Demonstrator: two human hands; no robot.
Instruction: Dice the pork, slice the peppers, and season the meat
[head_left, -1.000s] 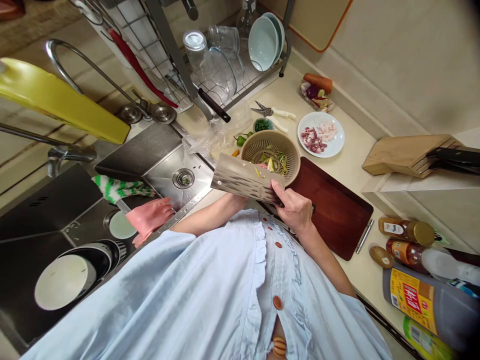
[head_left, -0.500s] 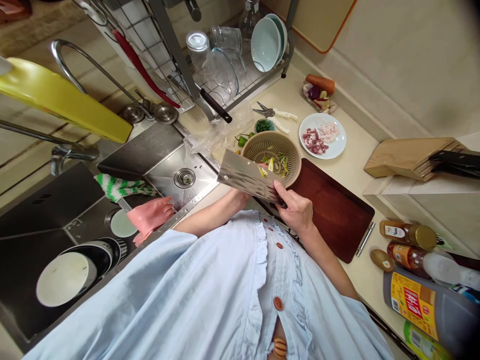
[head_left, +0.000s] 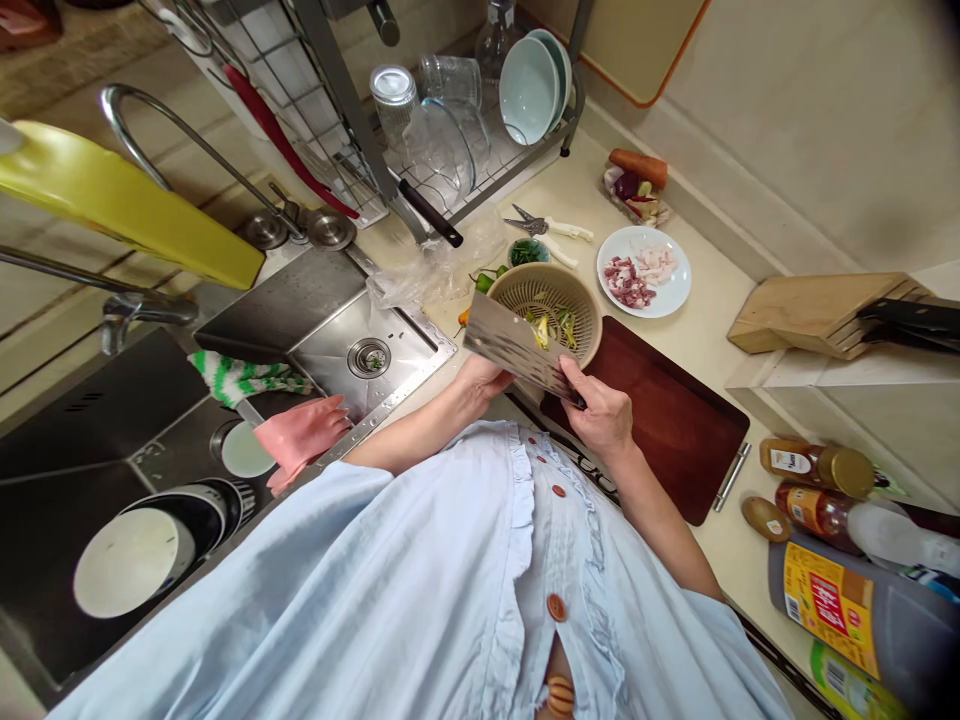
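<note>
My right hand point(head_left: 602, 408) is closed round the handle of a wide cleaver point(head_left: 517, 352), its blade tilted and reaching left in front of my body. Behind the lower edge of the blade is my left hand point(head_left: 482, 378); its fingers are hidden, so whether they grip anything does not show. Just beyond the cleaver stands a beige colander point(head_left: 592, 310) with cut green and yellowish vegetable pieces point(head_left: 564, 325) inside. Some pale yellow pieces point(head_left: 541, 332) show right at the blade's upper edge. A dark red cutting board point(head_left: 667, 420) lies to the right, partly under my right arm.
A white plate point(head_left: 679, 290) of chopped meat, kitchen shears point(head_left: 559, 228) and green peppers point(head_left: 484, 281) lie past the colander. Left is a steel sink point(head_left: 322, 345) with pink gloves point(head_left: 300, 435). A knife block point(head_left: 817, 315) and bottles point(head_left: 817, 470) stand at right, a dish rack point(head_left: 480, 205) behind.
The cleaver and both hands have shifted slightly right, and the blade slants more steeply. A bit of my left hand seen past the blade's upper edge is now hidden.
</note>
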